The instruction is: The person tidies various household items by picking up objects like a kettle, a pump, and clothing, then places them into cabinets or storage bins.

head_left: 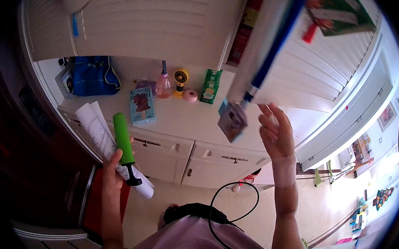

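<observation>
My left hand (111, 170) is wrapped round a green hand pump (123, 139) with a black handle end, along with a loose roll of white paper (95, 126) showing line drawings. My right hand (277, 131) is raised with its fingers partly bent and apart, and no object shows in it. Its fingertips are close to the lower edge of a white cabinet door, smeared by motion; I cannot tell whether they touch it. Beside that hand a blue lanyard (277, 47) hangs down, a card holder (233, 121) at its end.
On the white counter are a blue bag (93, 76), a light-blue box (142, 105), a pink bottle (164, 86), a yellow handheld fan (180, 81), a pink round case (190, 95) and a green packet (210, 86). A black cable (211, 207) loops before me.
</observation>
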Demonstrator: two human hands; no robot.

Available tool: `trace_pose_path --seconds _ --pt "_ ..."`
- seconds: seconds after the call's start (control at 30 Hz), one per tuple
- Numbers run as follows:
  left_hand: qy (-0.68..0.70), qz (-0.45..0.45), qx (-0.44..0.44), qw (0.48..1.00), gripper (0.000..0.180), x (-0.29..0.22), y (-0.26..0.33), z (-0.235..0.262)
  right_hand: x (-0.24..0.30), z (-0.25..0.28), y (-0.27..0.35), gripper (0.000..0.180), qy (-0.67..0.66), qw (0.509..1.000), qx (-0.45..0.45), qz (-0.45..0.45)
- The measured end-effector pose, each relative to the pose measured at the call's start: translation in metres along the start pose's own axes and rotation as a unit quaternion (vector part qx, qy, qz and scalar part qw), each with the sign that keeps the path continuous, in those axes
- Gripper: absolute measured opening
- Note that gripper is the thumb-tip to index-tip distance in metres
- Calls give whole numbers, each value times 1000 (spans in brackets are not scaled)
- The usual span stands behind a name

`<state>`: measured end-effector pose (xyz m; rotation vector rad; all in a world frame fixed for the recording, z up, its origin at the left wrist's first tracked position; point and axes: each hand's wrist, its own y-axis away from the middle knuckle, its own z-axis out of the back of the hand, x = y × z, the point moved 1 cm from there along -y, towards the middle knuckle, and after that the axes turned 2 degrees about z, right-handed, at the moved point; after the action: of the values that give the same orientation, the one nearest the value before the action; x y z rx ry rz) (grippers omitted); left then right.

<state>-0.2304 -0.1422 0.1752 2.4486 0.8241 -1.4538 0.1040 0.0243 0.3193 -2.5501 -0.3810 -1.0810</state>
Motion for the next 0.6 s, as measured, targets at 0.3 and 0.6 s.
trace_pose_path --seconds 0.3,0.6 --pt "121 196 192 954 53 27 -7 -69 31 42 116 48 -47 990 -54 119" --pt "-55 53 406 911 63 -44 -24 -185 42 89 202 26 -180 963 141 143"
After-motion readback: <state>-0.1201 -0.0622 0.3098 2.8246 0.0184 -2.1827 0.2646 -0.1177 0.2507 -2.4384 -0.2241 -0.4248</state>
